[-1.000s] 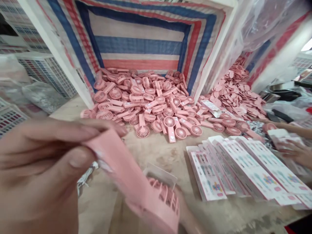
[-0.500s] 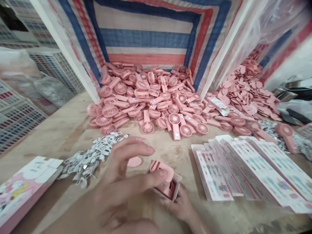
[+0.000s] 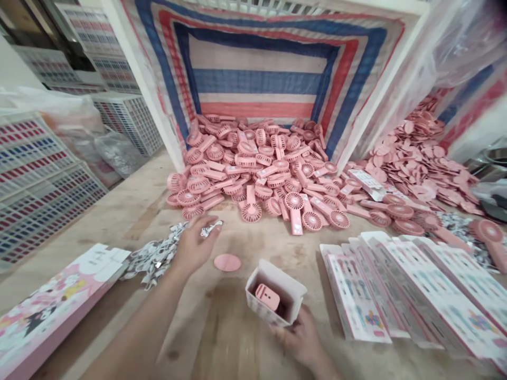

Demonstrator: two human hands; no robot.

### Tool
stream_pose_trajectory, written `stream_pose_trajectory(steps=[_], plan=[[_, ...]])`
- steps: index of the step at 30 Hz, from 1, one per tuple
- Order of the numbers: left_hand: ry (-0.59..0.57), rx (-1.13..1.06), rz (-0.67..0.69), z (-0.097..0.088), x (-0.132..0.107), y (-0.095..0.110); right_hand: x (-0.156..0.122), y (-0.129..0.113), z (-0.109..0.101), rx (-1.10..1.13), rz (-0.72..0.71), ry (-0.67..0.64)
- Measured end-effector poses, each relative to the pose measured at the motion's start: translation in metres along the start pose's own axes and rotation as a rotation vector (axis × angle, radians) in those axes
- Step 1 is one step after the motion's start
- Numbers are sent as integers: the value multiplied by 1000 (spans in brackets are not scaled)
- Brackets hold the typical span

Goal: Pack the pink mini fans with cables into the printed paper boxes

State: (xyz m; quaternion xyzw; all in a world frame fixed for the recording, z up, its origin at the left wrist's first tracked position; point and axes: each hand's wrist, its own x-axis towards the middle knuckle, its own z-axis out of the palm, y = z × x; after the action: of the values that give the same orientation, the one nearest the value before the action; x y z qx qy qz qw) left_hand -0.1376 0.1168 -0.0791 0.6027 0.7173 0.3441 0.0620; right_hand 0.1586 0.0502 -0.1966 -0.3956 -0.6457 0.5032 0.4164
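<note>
My right hand (image 3: 298, 333) is closed around the lower right side of a small white carton (image 3: 298, 295), whose open top faces me. Inside the carton shows the end of a pink handheld fan (image 3: 268, 297). My left hand (image 3: 197, 244) pinches a small white cable (image 3: 211, 228) at the edge of a pile of white cables (image 3: 154, 258). To the right of that hand a flat pink oval disc (image 3: 227, 262) lies on the wooden table (image 3: 222, 322).
Many pink fans (image 3: 253, 179) spill from a striped-lined crate (image 3: 257, 82) at the back. Pink discs (image 3: 420, 158) are heaped at the right rear. Flat cartons (image 3: 368, 295) lie at right, and a printed carton (image 3: 51, 311) at left. Stacked crates (image 3: 43, 174) stand beyond.
My left hand has moved from the fan in the carton, away to the cable pile, and now grips a cable. The fan sits deeper inside. My right hand still holds the carton.
</note>
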Motion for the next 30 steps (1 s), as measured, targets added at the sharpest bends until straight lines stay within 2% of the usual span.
stream_pose_trajectory(steps=[3, 5, 7, 10, 13, 16, 18, 20, 22, 24, 26, 28, 30], plan=[[-51, 173, -114, 25, 31, -35, 3, 0, -1, 34, -25, -32], [-96, 243, -131, 36, 42, -43, 4, -1, 0, 55, -40, -39], [-141, 262, -107, 39, 50, -40, 5, -1, 1, 64, -56, -23], [-217, 202, -28, 25, 57, -16, 6, -2, 3, 76, -71, -13], [-292, 57, 86, -11, 53, 23, 8, -5, 2, 94, -63, -55], [-339, -116, 298, -53, 42, 66, 11, -11, 0, 91, -59, -65], [-316, -179, 486, -71, 37, 86, 12, -14, -1, 83, -65, -53], [-262, -117, 554, -78, 35, 96, 12, -17, -1, 74, -76, -45], [-262, -82, 554, -80, 31, 102, 13, -19, -2, 74, -84, -43], [-305, -164, 641, -82, 22, 111, 14, -20, -2, 91, -80, -49], [-404, -230, 789, -86, 6, 124, 15, -22, -2, 110, -66, -56], [-467, -144, 895, -85, -12, 138, 15, -24, -3, 116, -56, -57], [-501, 32, 933, -77, -28, 148, 15, -26, -3, 110, -55, -43]])
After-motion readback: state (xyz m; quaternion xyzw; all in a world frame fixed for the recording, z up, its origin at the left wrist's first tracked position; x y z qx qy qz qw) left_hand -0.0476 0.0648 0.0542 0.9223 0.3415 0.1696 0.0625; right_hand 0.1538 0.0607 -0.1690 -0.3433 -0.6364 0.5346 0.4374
